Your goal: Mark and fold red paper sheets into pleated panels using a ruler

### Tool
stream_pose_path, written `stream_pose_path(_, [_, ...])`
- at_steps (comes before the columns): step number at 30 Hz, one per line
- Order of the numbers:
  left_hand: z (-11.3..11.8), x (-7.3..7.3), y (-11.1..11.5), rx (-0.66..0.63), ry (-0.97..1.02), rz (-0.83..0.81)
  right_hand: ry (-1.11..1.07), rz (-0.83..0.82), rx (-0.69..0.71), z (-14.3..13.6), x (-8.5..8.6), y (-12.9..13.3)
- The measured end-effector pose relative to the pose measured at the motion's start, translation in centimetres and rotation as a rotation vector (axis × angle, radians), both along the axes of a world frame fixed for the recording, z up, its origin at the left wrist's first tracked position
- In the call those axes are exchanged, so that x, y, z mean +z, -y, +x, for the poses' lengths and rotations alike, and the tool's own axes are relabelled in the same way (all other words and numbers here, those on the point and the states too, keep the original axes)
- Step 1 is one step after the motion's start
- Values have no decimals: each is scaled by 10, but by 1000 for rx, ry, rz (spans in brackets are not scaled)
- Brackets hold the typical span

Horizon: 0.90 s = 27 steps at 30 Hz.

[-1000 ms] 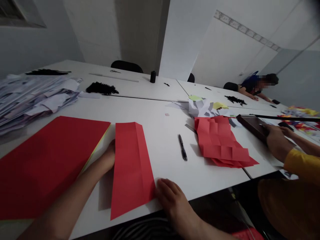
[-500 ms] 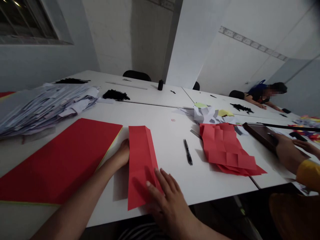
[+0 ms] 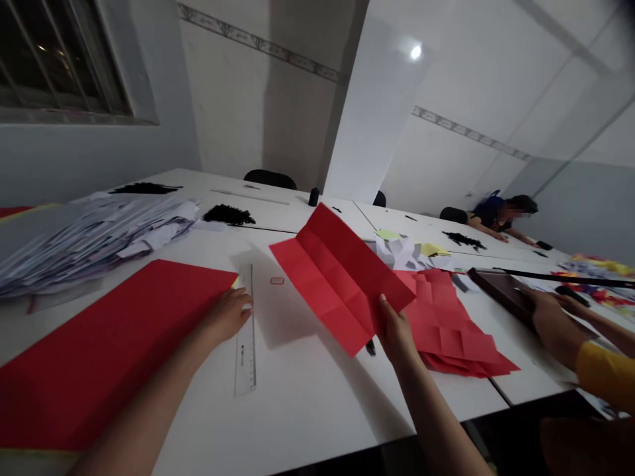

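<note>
Sheet (image 3: 340, 277), red w/ creases, is up off the table right of the ruler (image 3: 245, 360), pinched in R hand (image 3: 397, 330). L hand (image 3: 229, 317), fingers bent, is at ruler's upper left, grip unclear; red stack (image 3: 114, 337) lies left of ruler.

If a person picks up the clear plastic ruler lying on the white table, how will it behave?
The clear plastic ruler looks thin and straight, so it is probably light and fairly stiff. Lying flat on the smooth white table, it would likely slide rather than roll, and its edge may be hard to lift.
</note>
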<state>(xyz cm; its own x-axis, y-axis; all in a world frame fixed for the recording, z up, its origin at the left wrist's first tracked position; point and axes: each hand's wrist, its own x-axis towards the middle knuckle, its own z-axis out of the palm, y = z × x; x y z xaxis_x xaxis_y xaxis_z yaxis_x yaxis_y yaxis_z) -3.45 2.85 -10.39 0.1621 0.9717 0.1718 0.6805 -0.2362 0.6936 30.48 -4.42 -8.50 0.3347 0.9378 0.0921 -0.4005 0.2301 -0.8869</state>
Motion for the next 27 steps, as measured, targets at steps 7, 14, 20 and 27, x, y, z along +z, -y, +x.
stream_pose_path(7, [34,21,21,-146,642,-198,-115,-10,93,-41,-23,-20])
stream_pose_path(14, [55,35,37,-285,1167,-434,-16,-2,247,-72,-26,-37])
stream_pose_path(20, [53,23,34,24,1171,-418,-40,-33,414,-72,-29,-37])
stream_pose_path(27, [53,14,25,132,1186,-402,-113,-179,414,-69,-30,-38])
